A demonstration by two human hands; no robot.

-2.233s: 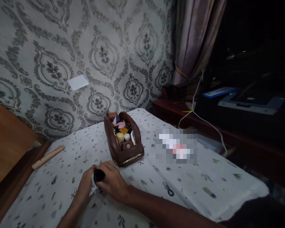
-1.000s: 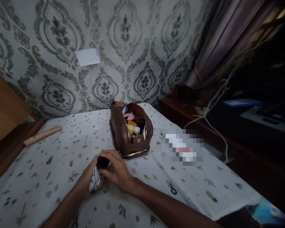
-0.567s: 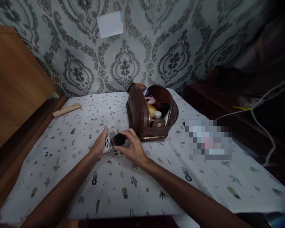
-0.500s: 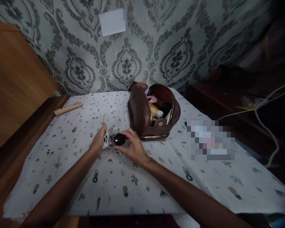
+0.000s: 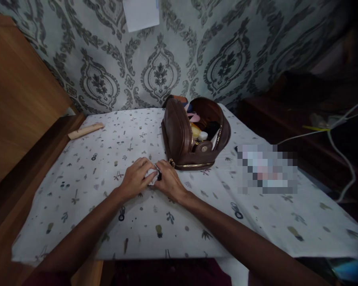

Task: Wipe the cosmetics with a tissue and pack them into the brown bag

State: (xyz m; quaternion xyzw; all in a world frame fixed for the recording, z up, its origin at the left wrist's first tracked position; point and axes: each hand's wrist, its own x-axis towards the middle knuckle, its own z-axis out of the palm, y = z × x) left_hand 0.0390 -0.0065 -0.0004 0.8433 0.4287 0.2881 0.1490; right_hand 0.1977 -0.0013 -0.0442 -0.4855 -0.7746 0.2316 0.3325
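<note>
My left hand [image 5: 135,178] is closed around a crumpled white cloth [image 5: 150,174], printed with dark marks. Facing it, my right hand [image 5: 170,182] grips a small black round object [image 5: 159,176], of which only a dark sliver shows between the fingers. The cloth presses against this object, and both hands meet just above the tablecloth. Fingers hide most of both items. Right behind my hands stands an open brown leather toiletry bag [image 5: 177,131], its gold zip undone. Inside it are a white-capped item [image 5: 202,136], a yellow item [image 5: 195,130] and a pink one [image 5: 193,117].
A patterned white tablecloth [image 5: 107,159] covers the table. At the back left lies a beige stick-like piece [image 5: 86,130], near a wooden panel [image 5: 24,71]. A blurred-out flat item [image 5: 265,169] rests on the right. White cable [image 5: 350,167] hangs beyond the right edge.
My left hand has come over to the right and wrapped the cloth against the black object, which showed fully before. The view has tilted slightly downward. The bag has stayed in place.
</note>
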